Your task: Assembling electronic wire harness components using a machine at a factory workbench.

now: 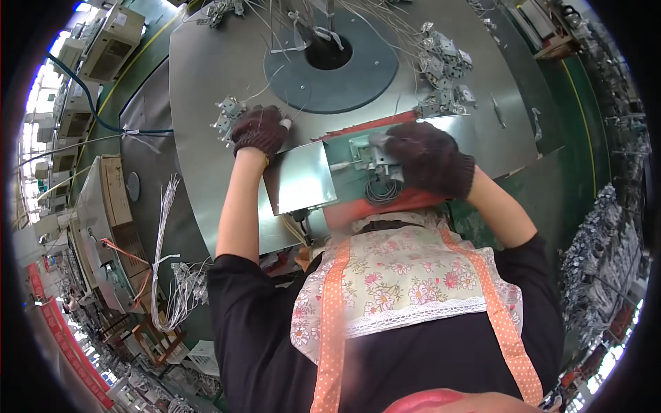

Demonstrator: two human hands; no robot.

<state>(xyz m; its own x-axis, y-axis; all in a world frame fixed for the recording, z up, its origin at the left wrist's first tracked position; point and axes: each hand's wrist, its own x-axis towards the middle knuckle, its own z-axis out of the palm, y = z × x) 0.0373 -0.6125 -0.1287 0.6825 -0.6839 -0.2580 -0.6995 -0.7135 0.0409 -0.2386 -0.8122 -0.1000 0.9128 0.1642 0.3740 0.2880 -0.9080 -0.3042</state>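
My right hand [430,160], in a dark knitted glove, is closed on the right side of a small silvery metal assembly [370,153]. This assembly sits over a greenish work surface, and a coil of thin dark wire [382,191] lies just below it. In a matching glove, my left hand [259,131] is curled over the metal table [206,76]. Its fingers are beside another small metal assembly [227,118], with a pale tip showing at the thumb side. What is inside its curled fingers is hidden. A shiny metal box [303,177] stands between my forearms.
A round grey plate [289,82] with a dark central hole lies ahead, white wires [275,49] trailing over it. Several metal assemblies [444,65] are piled at right. Red material [372,125] edges the work area. A blue hose [86,96] and bundled wires [162,255] are at left.
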